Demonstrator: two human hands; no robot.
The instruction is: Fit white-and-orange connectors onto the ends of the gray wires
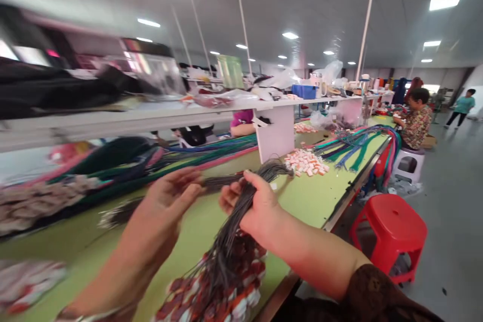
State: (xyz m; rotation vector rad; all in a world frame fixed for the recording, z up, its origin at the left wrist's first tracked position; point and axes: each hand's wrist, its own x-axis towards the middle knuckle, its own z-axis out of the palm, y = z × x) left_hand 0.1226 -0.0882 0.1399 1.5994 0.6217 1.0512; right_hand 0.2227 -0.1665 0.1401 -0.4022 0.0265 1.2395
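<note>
A bundle of thin grey cords (241, 206) runs through my right hand (260, 209), which is closed around it. Its lower part spreads over a heap of small dark red, orange and white pieces (222, 287) at the table's near edge. To the left, my left hand (162, 216) has its thumb and fingers at the end of a narrower strand of grey cords (222, 181) stretching toward the right hand. Motion blur softens these fingers, but they appear to pinch that strand. Behind the right hand, more grey cord (277, 168) lies on the green table (302, 206).
Small orange and white pieces (307, 162) lie in a pile behind the right hand. Long coloured cords (211, 158) run along the table below a white shelf (211, 113). A red stool (394, 224) stands at right. Beyond it, a person (415, 121) sits at the table.
</note>
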